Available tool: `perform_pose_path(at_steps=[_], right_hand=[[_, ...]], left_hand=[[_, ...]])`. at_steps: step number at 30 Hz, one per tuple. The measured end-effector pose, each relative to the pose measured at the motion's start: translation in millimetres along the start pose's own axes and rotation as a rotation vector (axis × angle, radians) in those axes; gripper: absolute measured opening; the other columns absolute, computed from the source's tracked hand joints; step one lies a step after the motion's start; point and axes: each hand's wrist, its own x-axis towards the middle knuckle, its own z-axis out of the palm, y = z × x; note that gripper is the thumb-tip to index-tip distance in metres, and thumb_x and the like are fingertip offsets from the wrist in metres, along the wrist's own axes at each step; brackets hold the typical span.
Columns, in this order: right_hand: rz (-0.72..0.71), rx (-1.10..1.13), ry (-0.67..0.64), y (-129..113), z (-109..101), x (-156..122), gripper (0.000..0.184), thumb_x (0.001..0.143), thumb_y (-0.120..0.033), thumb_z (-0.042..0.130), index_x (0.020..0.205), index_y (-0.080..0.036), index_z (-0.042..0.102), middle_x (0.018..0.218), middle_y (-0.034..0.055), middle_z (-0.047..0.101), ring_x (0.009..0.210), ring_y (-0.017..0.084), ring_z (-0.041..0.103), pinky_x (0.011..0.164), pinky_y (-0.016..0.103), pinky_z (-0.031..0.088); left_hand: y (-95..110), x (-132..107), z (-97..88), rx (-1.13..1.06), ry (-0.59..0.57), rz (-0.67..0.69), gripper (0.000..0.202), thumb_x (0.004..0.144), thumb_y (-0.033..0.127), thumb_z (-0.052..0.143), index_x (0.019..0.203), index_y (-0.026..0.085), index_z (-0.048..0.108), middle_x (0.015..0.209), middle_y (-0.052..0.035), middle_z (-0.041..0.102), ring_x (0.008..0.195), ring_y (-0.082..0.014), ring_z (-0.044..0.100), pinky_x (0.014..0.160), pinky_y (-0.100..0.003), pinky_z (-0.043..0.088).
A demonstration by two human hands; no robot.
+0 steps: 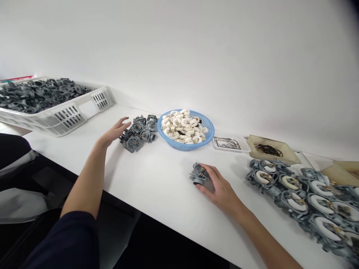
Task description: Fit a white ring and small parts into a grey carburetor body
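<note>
My right hand (220, 188) grips a grey metal carburetor body (199, 173) at the middle of the white table, its open bowl side facing up with small brass parts inside. My left hand (114, 132) is open, fingers stretched toward a cluster of similar carburetor bodies (133, 142) and just at its left edge. Whether the left fingertips touch one of them I cannot tell. Behind my right hand stands a blue plastic basket (183, 146) heaped with white ring-shaped floats (183, 125).
A white crate (70, 116) full of grey castings stands at the left. Right of the basket are a shallow white tray (230, 144) of thin metal pieces and a beige tray (273, 149) of black rings. Carburetor bodies with white floats (294, 201) cover the table's right side.
</note>
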Motion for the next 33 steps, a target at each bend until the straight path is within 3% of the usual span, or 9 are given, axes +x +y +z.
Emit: perform_pose_path(at_steps=[8,14,16,18,21,23,25,28,33], right_hand=[[-0.006,-0.023,0.025,-3,0,0,0.06,0.095,-0.051,0.059,0.15,-0.036,0.04,0.147,0.0057,0.052,0.124,0.027,0.065,0.096,0.039,0.06],[0.004,-0.007,-0.003,-4,-2,-1,0.061,0.095,-0.051,0.06,0.151,-0.037,0.038,0.149,0.0056,0.05,0.127,0.028,0.062,0.098,0.039,0.057],[0.009,0.018,-0.008,-3,-2,-2,0.065,0.094,-0.051,0.062,0.152,-0.038,0.036,0.149,0.0059,0.05,0.129,0.029,0.06,0.1,0.041,0.056],[0.016,0.05,-0.009,1,-2,-2,0.075,0.09,-0.052,0.068,0.155,-0.038,0.032,0.149,0.0058,0.052,0.131,0.029,0.059,0.101,0.042,0.055],[0.002,0.105,0.017,7,1,-2,0.091,0.081,-0.054,0.078,0.157,-0.037,0.029,0.149,0.0065,0.053,0.131,0.031,0.058,0.103,0.044,0.052],[-0.025,0.156,0.039,10,2,-1,0.09,0.082,-0.054,0.078,0.156,-0.034,0.032,0.146,0.0084,0.055,0.127,0.03,0.06,0.102,0.044,0.052],[-0.035,0.206,0.053,12,1,0,0.087,0.083,-0.056,0.077,0.155,-0.03,0.036,0.144,0.0106,0.057,0.124,0.031,0.062,0.101,0.045,0.053],[-0.016,0.243,0.018,15,-7,2,0.087,0.082,-0.053,0.077,0.155,-0.028,0.036,0.148,0.012,0.055,0.124,0.031,0.062,0.103,0.046,0.052],[0.023,0.203,0.032,25,-30,0,0.077,0.084,-0.032,0.073,0.153,-0.034,0.038,0.151,0.009,0.05,0.131,0.03,0.058,0.105,0.045,0.051]], left_hand=[[8,-38,55.2,0.253,0.238,0.124,0.071,0.093,0.07,0.047,0.151,0.029,0.05,0.156,-0.0149,0.043,0.148,-0.0402,0.035,0.122,-0.058,0.025],[27,-50,64.2,0.277,0.352,0.028,0.073,0.096,0.071,0.04,0.155,0.029,0.044,0.166,-0.0171,0.026,0.155,-0.0467,0.012,0.12,-0.068,0.015],[50,-66,67.3,0.266,0.482,0.135,0.069,0.097,0.068,0.044,0.152,0.027,0.047,0.164,-0.0164,0.032,0.155,-0.0443,0.017,0.122,-0.065,0.017],[81,-89,76.8,0.177,0.536,0.371,0.057,0.099,0.059,0.048,0.144,0.023,0.053,0.149,-0.0154,0.051,0.143,-0.0359,0.043,0.12,-0.054,0.031],[129,-126,107.5,0.018,0.206,0.727,0.039,0.103,0.049,0.046,0.125,0.021,0.063,0.119,-0.0108,0.07,0.115,-0.0264,0.065,0.105,-0.041,0.05],[150,-141,135.1,0.039,-0.176,0.852,0.046,0.1,0.051,0.055,0.136,0.023,0.057,0.134,-0.0119,0.065,0.124,-0.0274,0.062,0.105,-0.039,0.051],[160,-144,161.9,0.091,-0.379,0.894,0.073,0.091,0.058,0.066,0.152,0.025,0.043,0.152,-0.0153,0.05,0.136,-0.0329,0.053,0.109,-0.044,0.049],[158,-131,191.4,0.041,-0.515,0.84,0.096,0.08,0.058,0.077,0.158,0.026,0.031,0.153,-0.0159,0.048,0.134,-0.0358,0.054,0.106,-0.048,0.051],[140,-113,203.9,-0.107,-0.568,0.742,0.091,0.08,0.044,0.078,0.156,0.027,0.032,0.132,-0.0108,0.064,0.118,-0.0294,0.064,0.104,-0.043,0.051]])
